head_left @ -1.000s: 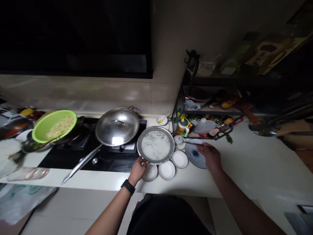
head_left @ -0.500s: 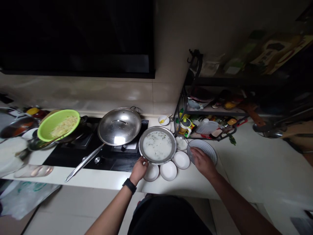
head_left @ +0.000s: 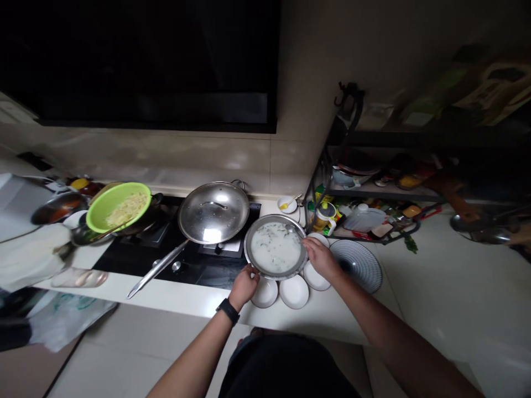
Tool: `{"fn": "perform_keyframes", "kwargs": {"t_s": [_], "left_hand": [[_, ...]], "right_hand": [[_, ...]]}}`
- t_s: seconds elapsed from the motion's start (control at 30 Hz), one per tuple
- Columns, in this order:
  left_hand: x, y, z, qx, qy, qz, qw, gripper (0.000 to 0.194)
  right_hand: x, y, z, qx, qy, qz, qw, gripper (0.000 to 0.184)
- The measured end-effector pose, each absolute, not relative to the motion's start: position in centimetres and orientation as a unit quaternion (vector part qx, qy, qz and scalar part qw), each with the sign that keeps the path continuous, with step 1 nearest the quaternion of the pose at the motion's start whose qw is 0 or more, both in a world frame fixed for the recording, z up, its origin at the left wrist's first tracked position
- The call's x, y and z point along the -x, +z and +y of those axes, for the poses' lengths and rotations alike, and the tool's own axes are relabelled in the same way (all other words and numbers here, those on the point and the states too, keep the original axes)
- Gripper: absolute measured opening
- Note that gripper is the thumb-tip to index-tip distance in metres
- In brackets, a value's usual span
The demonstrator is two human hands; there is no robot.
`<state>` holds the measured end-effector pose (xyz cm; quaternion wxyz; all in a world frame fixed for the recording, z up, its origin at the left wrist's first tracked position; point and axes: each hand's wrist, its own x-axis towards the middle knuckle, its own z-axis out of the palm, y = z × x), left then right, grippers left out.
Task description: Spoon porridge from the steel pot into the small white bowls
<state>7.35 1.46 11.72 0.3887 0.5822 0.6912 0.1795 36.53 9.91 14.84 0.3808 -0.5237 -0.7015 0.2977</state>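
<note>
A wide steel plate [head_left: 274,219] of milky liquid with green flecks sits near the counter's front edge. My left hand [head_left: 244,286] grips its lower left rim, and my right hand [head_left: 319,258] holds its right rim. Three white bowls [head_left: 293,292] stand close below it, and a small white bowl [head_left: 318,239] is partly hidden under its right side. A blue-striped plate [head_left: 357,264] lies flat to the right of my right hand, not touching it.
To the left, a lidded steel wok [head_left: 213,219] sits on a black cooktop [head_left: 174,268], beside a green basin of shredded food [head_left: 118,207]. A black wire rack [head_left: 319,213] packed with bottles and containers stands behind the bowls.
The striped plate was tilted up in my right hand and now lies flat, released. My right hand has moved left onto the steel plate's rim. My view has shifted slightly.
</note>
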Motion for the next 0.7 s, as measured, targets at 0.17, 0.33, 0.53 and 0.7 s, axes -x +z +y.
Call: {"fn": "perform_keyframes", "kwargs": {"t_s": [0.17,0.33,0.53,0.7], "left_hand": [[-7.3,11.6,1.3,-0.581,0.192,0.691,0.385,0.016],[-7.2,11.5,1.3,-0.573,0.184,0.693,0.397,0.017],[-7.2,11.2,1.1,-0.565,0.180,0.698,0.401,0.017],[-7.0,11.2,1.2,-0.577,0.187,0.685,0.403,0.016]], "right_hand": [[-35.1,13.4,10.8,0.587,0.451,-0.434,0.513,0.032],[-35.4,13.1,10.5,0.599,0.477,-0.330,0.552,0.031],[-36.7,14.5,9.1,0.598,0.503,-0.252,0.570,0.027],[-38.4,16.3,7.6,0.592,0.494,-0.244,0.588,0.034]]}}
